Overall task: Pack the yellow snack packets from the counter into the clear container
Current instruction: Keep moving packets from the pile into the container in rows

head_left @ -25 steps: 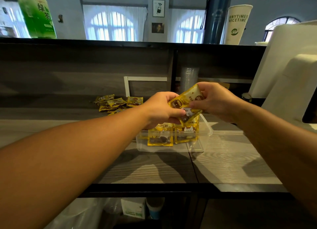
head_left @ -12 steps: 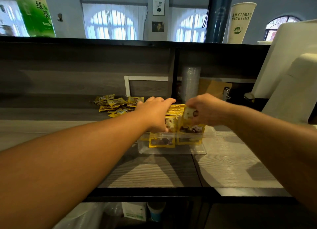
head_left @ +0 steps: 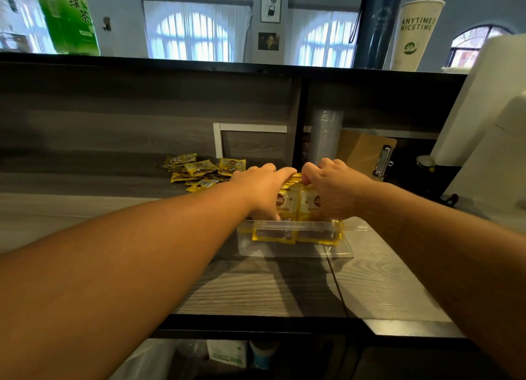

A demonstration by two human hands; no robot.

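A clear plastic container sits on the grey wood counter in the middle of the view. Upright yellow snack packets stand packed in it. My left hand lies over the left side of the stack, fingers curled down on the packets. My right hand presses on the right side, fingers bent over the packet tops. Both hands touch the packets inside the container. A loose pile of yellow packets lies on the counter behind and to the left.
A stack of clear cups and a brown clipboard stand behind the container. A white machine fills the right side. A dark shelf wall runs along the back, with a green bottle on top.
One second ago both hands held a packet above the container. They have moved down and forward, and the packet now stands among the others in the container.
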